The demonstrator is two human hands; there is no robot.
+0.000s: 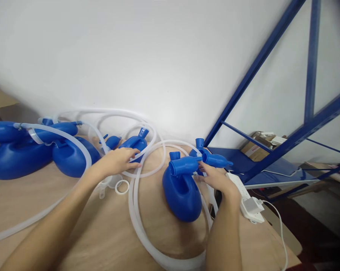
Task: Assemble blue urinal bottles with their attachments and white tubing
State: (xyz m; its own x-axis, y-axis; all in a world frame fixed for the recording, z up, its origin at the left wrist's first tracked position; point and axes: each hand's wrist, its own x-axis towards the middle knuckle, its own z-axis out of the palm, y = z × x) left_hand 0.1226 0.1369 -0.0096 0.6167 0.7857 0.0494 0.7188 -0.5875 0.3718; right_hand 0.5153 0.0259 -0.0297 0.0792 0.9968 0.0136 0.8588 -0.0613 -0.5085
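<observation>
From the head view, both hands were out over the table point(102, 233), among blue bottles and clear tube point(151, 248). The left hand point(117, 162), left of centre, had thumb and fingers well apart, the tips beside the tube and the middle bottle point(134, 143); I saw no hold on either. The right hand point(217, 177), right of centre, reached in behind the front bottle point(182, 195), its fingers loosely bent by the tip of the nozzle point(186, 165) — whether they gripped it or a piece behind, I couldn't tell. The front bottle stood right of centre, tube looping round its left side; a white ring point(116, 187) lay below the left hand.

It looked to me like a reaching step, with no lift begun. A lift from there would have called for a firm right-hand grip — and slack tube kept clear.
</observation>
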